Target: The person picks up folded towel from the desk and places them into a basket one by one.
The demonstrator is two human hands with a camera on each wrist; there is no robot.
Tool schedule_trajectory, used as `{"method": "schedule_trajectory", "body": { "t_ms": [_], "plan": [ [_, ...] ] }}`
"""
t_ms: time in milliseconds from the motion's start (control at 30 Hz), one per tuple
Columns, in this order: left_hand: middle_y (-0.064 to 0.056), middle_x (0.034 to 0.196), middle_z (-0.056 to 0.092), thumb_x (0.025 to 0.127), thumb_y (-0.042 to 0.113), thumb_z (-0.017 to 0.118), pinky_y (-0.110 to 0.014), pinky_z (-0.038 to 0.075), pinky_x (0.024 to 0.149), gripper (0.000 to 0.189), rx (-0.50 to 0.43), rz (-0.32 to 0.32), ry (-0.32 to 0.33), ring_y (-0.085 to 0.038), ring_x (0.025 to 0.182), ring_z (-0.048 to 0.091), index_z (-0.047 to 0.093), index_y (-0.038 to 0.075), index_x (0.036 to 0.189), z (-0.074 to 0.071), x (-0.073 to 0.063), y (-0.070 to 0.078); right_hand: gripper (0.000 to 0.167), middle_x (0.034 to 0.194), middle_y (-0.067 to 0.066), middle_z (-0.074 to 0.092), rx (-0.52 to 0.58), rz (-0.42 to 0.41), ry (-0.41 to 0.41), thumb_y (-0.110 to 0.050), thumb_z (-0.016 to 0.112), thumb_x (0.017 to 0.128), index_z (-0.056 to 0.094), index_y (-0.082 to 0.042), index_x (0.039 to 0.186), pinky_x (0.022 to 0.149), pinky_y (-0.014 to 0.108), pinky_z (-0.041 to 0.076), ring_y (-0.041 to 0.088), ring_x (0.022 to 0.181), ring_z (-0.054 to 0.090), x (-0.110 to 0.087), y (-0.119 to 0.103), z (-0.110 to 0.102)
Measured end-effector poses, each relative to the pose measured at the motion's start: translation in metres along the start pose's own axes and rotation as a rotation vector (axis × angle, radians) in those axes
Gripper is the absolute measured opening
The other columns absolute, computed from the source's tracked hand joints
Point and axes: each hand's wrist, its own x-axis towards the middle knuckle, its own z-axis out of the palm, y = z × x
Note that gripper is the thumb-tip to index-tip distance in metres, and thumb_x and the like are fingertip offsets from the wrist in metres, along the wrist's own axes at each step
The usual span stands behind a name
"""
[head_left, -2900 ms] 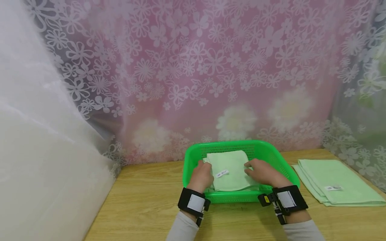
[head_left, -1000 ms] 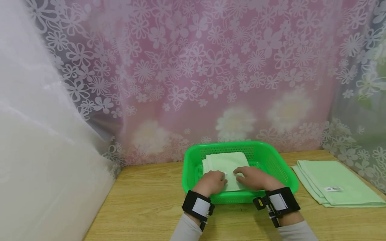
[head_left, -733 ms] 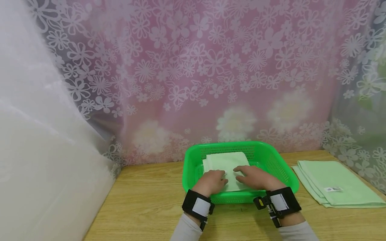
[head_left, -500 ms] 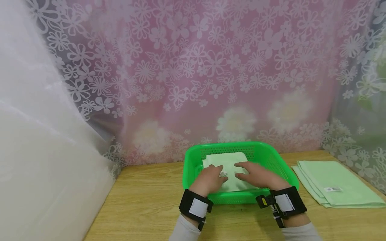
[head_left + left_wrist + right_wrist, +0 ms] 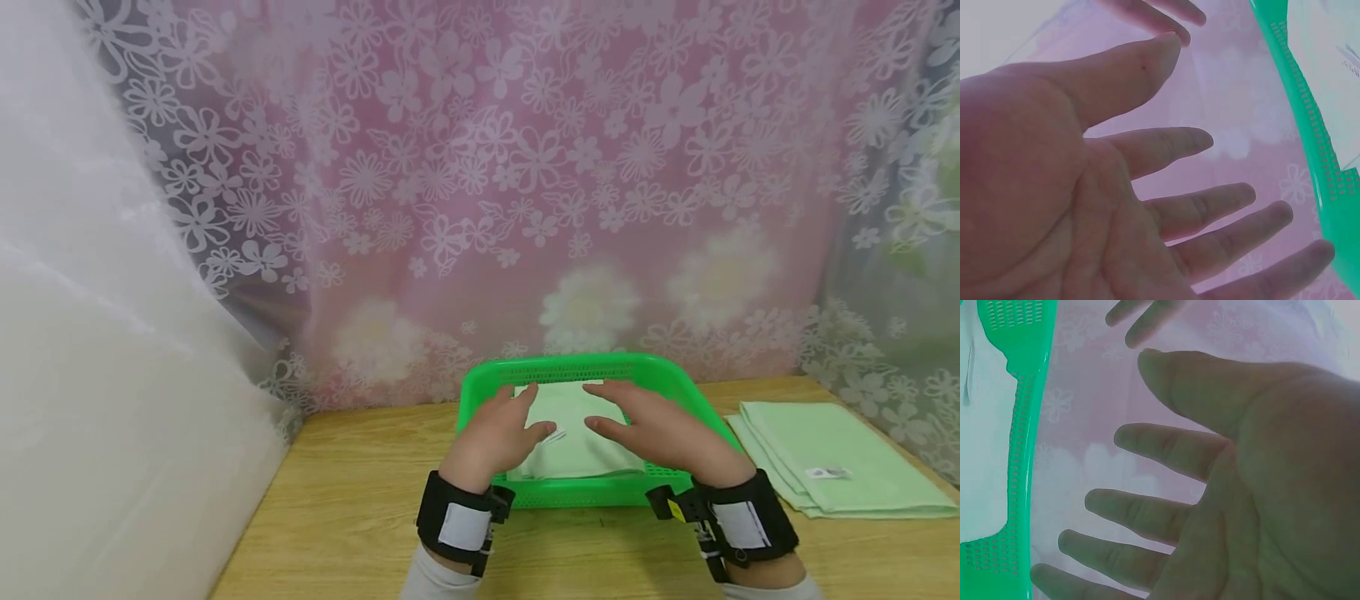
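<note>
A folded pale green towel (image 5: 581, 442) with a small white tag lies inside the green plastic basket (image 5: 570, 493). My left hand (image 5: 495, 435) is raised above the basket's left side, fingers straight and spread, holding nothing. Over the right side hovers my right hand (image 5: 660, 429), likewise spread and holding nothing. Both palms face each other across the towel. In the left wrist view, the left palm (image 5: 1085, 187) shows bare, with the basket rim (image 5: 1310, 156) beyond the fingertips. The right wrist view shows the right palm (image 5: 1229, 500) bare too, the basket's perforated wall (image 5: 1019, 444) to its left.
A second folded green towel (image 5: 847, 458), tagged, lies on the wooden table (image 5: 352, 492) right of the basket. A pink flowered curtain (image 5: 465, 208) hangs behind, and a white sheet (image 5: 112, 375) drapes down the left side.
Both hands first moved inward and pressed on the towel in the basket. They have since lifted off and spread apart, fingers straightened. The towel stays in the basket.
</note>
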Motion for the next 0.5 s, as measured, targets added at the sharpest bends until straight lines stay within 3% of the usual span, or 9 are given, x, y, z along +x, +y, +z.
{"method": "schedule_trajectory", "body": {
  "t_ms": [500],
  "plan": [
    [-0.019, 0.169, 0.037, 0.107, 0.038, 0.061, -0.056, 0.035, 0.126, 0.064, 0.015, 0.027, -0.002, -0.038, 0.159, 0.034, 0.041, 0.014, 0.163, 0.010, 0.002, 0.011, 0.058, 0.153, 0.028, 0.053, -0.012, 0.002, 0.059, -0.034, 0.064, 0.105, 0.052, -0.002, 0.153, 0.105, 0.064, 0.051, 0.051, 0.140, 0.051, -0.006, 0.014, -0.003]
  ]
}}
